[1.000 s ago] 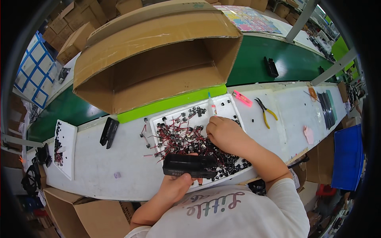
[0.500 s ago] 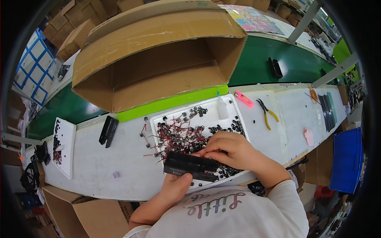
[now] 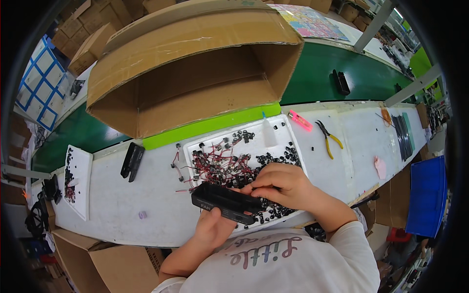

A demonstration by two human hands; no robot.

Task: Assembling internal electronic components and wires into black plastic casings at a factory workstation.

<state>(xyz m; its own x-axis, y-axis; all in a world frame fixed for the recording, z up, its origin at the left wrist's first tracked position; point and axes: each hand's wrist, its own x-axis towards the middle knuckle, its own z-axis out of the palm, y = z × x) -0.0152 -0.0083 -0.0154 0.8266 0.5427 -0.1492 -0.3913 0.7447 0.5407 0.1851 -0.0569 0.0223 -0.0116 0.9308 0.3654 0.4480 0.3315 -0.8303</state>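
Note:
My left hand [image 3: 213, 227] grips a long black plastic housing [image 3: 223, 201] from below, thumb on its near side. The housing is tilted, its hollow side showing. At its right end, my right hand [image 3: 288, 185] has thumb and fingers pinched together; what they hold, if anything, is hidden. Beneath both hands lies a white foam tray [image 3: 283, 139]. Small parts with red and black wires [image 3: 220, 166] are heaped in its left half, small black pieces [image 3: 278, 158] in its right. A translucent bottle with a blue tip [image 3: 269, 134] is also in the tray.
A big open cardboard box [image 3: 195, 73] stands behind the tray, by a green strip [image 3: 210, 125]. Yellow-handled pliers [image 3: 330, 140] and a pink lighter-like object [image 3: 300, 120] lie to the right. Leftward are another black housing [image 3: 132, 162] and a second white tray [image 3: 84, 180].
The housing has shifted slightly left and turned in my left hand, its right end lower and more of its hollow showing. My right hand stays pinched close to it.

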